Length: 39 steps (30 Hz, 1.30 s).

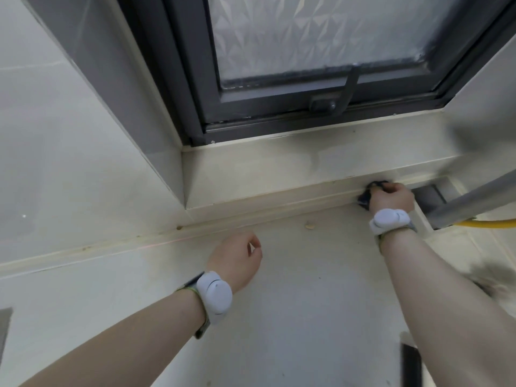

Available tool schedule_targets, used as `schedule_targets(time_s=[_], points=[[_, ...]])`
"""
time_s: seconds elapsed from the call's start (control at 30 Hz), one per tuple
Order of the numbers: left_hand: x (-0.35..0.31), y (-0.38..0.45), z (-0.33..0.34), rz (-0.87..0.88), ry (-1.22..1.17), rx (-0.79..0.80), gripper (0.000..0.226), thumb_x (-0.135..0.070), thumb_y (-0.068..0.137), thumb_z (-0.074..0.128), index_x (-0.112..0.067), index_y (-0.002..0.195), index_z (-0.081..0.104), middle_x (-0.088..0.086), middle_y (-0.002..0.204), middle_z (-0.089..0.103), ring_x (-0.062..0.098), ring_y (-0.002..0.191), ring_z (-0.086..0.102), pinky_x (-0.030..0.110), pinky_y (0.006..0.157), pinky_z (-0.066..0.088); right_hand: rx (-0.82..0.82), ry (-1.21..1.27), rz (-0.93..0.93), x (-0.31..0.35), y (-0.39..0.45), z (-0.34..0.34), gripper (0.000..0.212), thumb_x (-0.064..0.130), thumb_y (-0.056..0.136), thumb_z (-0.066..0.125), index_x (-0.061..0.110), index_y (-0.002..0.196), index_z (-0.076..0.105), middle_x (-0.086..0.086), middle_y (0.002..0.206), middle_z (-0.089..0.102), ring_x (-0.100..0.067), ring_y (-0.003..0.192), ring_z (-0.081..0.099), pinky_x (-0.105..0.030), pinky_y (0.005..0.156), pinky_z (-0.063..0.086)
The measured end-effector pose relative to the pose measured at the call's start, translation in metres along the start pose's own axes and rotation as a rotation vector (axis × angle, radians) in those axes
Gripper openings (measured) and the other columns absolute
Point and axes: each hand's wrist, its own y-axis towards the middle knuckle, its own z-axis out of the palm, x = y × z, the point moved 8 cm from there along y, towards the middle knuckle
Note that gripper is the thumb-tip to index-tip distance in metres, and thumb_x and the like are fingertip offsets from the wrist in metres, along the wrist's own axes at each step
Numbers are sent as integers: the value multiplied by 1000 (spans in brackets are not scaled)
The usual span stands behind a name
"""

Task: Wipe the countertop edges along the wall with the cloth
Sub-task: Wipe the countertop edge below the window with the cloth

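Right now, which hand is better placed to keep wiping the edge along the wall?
The right hand. It grips the dark cloth pressed against the raised edge below the window sill. The left hand holds nothing, curled over the countertop away from the edge.

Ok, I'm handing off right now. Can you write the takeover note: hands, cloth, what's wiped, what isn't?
Right hand: closed on the dark cloth, pressing it against the raised edge strip where countertop meets wall, below the window sill.
Left hand: empty, loosely curled over the countertop.
Done: cannot tell from this view which stretch is wiped.
Left: specks show along the strip further left, and a crumb lies near the edge. A yellow hose lies to the right.
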Motion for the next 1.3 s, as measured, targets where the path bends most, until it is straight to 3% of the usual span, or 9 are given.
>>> schedule_targets(time_s=[0.17, 0.3, 0.47, 0.6, 0.73, 0.87, 0.93, 1.13, 1.3], points=[[9, 4, -6, -14, -17, 10, 7, -28, 84, 53, -32, 83, 59, -11, 71, 55, 13, 71, 53, 28, 64, 39, 13, -56, 8, 3, 3, -6, 25, 8, 84, 57, 5, 105, 71, -16, 109, 69, -33, 102, 63, -28, 81, 46], [13, 12, -7, -23, -32, -8, 6, -29, 84, 53, -32, 84, 57, -12, 73, 55, 12, 71, 54, 28, 63, 39, 68, -26, -83, 11, -36, 16, 22, 4, 80, 57, 6, 97, 71, -12, 99, 71, -27, 91, 61, -24, 73, 41], [13, 19, -8, -34, -68, -17, 8, -25, 84, 53, -28, 83, 60, -11, 69, 57, 17, 70, 57, 36, 68, 51, 175, 56, -120, 15, -82, 50, 23, 8, 77, 59, 14, 92, 74, -4, 90, 73, -21, 85, 65, -19, 73, 43], [13, 20, -12, -47, -36, -9, 8, -30, 84, 50, -32, 83, 58, -14, 72, 58, 14, 70, 57, 31, 65, 49, 261, 61, -226, 30, -126, 74, 19, 9, 75, 62, 16, 86, 76, -3, 83, 73, -20, 82, 65, -21, 70, 46], [12, 15, -17, -55, -12, -14, 9, -28, 85, 50, -31, 86, 58, -14, 76, 59, 14, 73, 56, 28, 63, 44, 322, 80, -347, 46, -178, 101, 16, 7, 76, 64, 11, 88, 75, -8, 90, 70, -23, 87, 61, -20, 72, 41], [16, 7, -16, -79, 18, -1, 8, -29, 86, 50, -31, 89, 58, -11, 82, 61, 17, 77, 58, 28, 65, 42, 426, -7, -399, 50, -202, 122, 16, 8, 80, 64, 10, 95, 68, -10, 106, 59, -12, 81, 46, -12, 66, 27], [19, 2, -14, -75, 32, 14, 8, -32, 86, 49, -32, 89, 57, -14, 81, 60, 15, 75, 58, 28, 64, 43, 440, -19, -412, 51, -194, 118, 17, 7, 78, 64, 9, 94, 68, -11, 106, 58, -16, 83, 49, -14, 66, 28], [20, -3, -12, -53, 38, 0, 6, -32, 85, 52, -35, 87, 56, -16, 77, 59, 13, 75, 54, 27, 64, 39, 196, -96, -196, 18, -86, 59, 22, 13, 74, 68, 8, 95, 70, -14, 101, 69, -32, 101, 59, -32, 84, 46], [23, -2, -2, -67, -6, 19, 5, -30, 85, 53, -35, 86, 55, -14, 79, 57, 15, 78, 54, 27, 69, 42, 73, -145, -46, -4, -14, 19, 23, 12, 83, 59, 2, 102, 66, -18, 109, 67, -35, 106, 59, -32, 89, 44]])
